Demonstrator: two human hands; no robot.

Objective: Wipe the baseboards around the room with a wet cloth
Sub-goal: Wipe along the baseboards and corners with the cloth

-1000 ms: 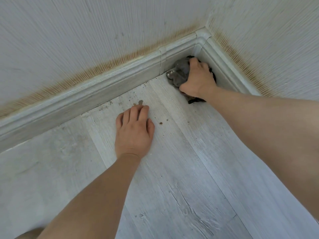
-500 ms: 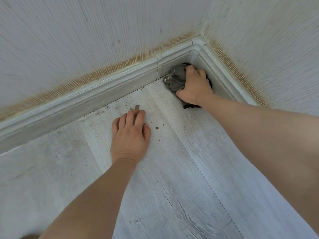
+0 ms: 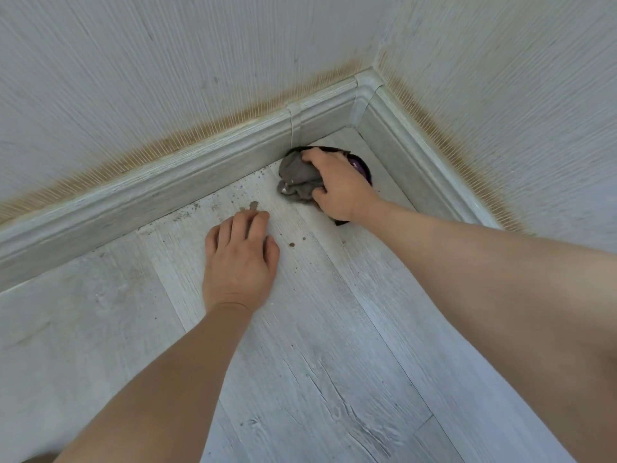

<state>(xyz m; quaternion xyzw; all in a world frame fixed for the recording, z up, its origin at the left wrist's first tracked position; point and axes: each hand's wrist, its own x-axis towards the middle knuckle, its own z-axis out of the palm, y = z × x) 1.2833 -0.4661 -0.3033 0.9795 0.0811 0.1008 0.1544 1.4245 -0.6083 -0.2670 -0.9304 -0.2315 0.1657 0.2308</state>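
Baseboards (image 3: pixel 187 182) meet at the room corner, and the right hand (image 3: pixel 340 188) sits just short of that corner with its grip curled tight around a bunched grey cloth (image 3: pixel 298 177). The cloth lies on the floor (image 3: pixel 334 329) at the foot of the left-hand run, touching or all but touching its lower face; a dark edge of fabric pokes out behind the fingers. From this grip the left-hand run stretches away to the left along its long axis, while the other run (image 3: pixel 417 152) lies just to the right and behind the knuckles, heading back toward the person. A corner cap (image 3: pixel 365 91) stands just beyond the grip, up and to the right.

The left hand (image 3: pixel 238 259) rests flat on the floor, fingers straight and holding nothing, near the right hand and on its left; it looks like a prop for balance. Being the one with the cloth, the right hand is plainly the working one.

Specks of debris (image 3: pixel 253 205) lie on the floor between the two hands, close to the wall (image 3: pixel 167 78). Room to sweep leftward along the board looks open, though the propped hand lies just off that path. Rightward the corner closes things in quickly, so strokes there would have to be short
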